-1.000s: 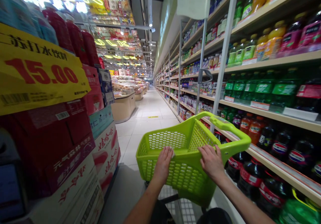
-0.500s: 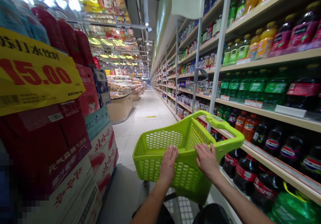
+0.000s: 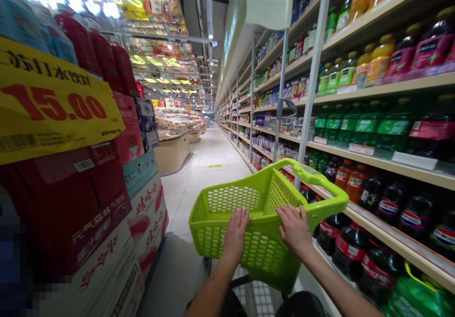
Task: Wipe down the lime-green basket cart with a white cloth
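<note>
A lime-green plastic shopping basket [image 3: 227, 198] sits in front of me, tilted toward the right shelves, its looped handle [image 3: 316, 182] raised at the right. My left hand [image 3: 235, 234] rests on the basket's near rim, fingers curled over the edge. My right hand [image 3: 295, 229] grips the same rim further right, just below the handle. The basket looks empty. Below it shows the grid of a cart frame [image 3: 263, 300].
Long shelves [image 3: 391, 163] of soft-drink bottles run along the right. Stacked red and white drink cartons [image 3: 106, 203] with a yellow 15.00 price sign [image 3: 53, 101] stand at the left. The tiled aisle [image 3: 209, 165] stretches ahead, past a low display counter [image 3: 174, 149].
The basket and both hands have shifted slightly left in the view, and my left hand has slid right along the rim, closer to my right hand.
</note>
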A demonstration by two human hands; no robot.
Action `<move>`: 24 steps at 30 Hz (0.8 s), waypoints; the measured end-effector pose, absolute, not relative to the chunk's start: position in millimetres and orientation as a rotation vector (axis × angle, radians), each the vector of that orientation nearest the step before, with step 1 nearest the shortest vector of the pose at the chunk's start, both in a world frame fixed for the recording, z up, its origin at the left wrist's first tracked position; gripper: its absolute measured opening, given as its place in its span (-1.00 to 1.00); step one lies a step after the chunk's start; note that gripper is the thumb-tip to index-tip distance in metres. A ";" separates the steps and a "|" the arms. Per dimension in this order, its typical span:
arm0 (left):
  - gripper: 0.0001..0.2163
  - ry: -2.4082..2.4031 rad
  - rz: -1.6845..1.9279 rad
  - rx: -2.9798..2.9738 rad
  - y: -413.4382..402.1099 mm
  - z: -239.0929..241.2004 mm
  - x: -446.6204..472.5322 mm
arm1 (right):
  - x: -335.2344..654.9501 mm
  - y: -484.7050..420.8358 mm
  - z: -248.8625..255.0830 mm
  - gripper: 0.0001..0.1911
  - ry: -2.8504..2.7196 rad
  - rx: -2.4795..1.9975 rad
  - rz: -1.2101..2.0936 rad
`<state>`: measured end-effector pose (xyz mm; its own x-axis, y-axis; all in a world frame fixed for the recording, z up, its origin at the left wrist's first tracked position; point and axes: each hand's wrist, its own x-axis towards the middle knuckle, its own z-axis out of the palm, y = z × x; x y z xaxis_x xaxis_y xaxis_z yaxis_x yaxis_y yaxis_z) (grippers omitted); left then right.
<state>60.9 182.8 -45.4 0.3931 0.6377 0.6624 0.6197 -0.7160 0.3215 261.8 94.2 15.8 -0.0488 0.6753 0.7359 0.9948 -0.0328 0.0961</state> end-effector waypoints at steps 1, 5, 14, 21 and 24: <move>-0.41 1.183 1.243 2.606 185.1 -45.9 54.1 | 262.4 94.2 15.5 -0.58 -1.771 -1.752 -0.885; -0.44 1.542 1.345 2.383 202.6 -50.7 -5.6 | 260.9 95.5 13.5 -0.58 -1.750 -1.759 -0.903; -0.43 1.280 1.313 2.513 174.8 -49.1 68.3 | 259.8 93.4 16.7 -0.57 -1.756 -1.730 -0.832; -0.44 1.666 1.323 2.335 196.3 -49.3 -6.3 | 258.3 93.6 13.9 -0.57 -1.743 -1.745 -0.848; -0.43 1.624 1.303 2.363 193.2 -49.0 7.9 | 257.6 96.0 11.5 -0.57 -1.731 -1.753 -0.875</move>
<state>7.9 193.2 -49.0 0.1259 0.7704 0.6250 0.7771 -0.4682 0.4207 257.6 96.0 11.5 -0.0257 0.6592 0.7515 0.9960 -0.0474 0.0757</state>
